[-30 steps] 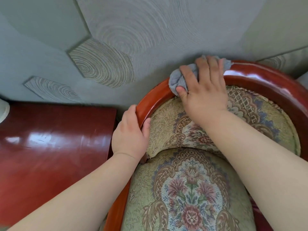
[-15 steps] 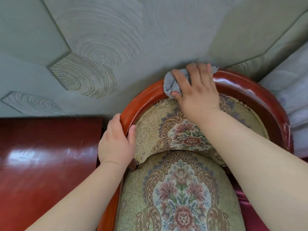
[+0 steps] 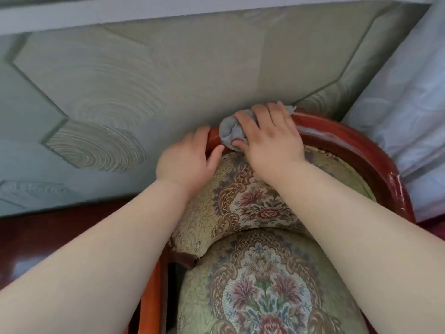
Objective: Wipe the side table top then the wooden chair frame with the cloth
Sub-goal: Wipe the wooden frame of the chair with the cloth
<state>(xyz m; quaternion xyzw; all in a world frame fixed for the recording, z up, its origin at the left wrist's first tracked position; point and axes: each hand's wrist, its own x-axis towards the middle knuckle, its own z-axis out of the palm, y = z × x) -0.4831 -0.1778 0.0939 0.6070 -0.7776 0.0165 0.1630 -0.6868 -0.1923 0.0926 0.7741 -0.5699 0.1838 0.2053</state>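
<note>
Two hands meet on the wooden chair frame (image 3: 349, 143): right hand (image 3: 269, 138) clutches the cloth (image 3: 228, 132) in curled fingers, left hand (image 3: 185, 162) grips the frame; next, the wipe should follow its right curve

Looks like somebody's home, a living room or bedroom corner. There's an armchair with floral tapestry upholstery (image 3: 265, 285) and a glossy red wooden frame (image 3: 361, 150), just in front of a padded wall panel (image 3: 168, 68) stitched with hexagons and swirls. Pale curtain (image 3: 409, 92) on one side, polished side table (image 3: 29, 235) on the other.
</note>
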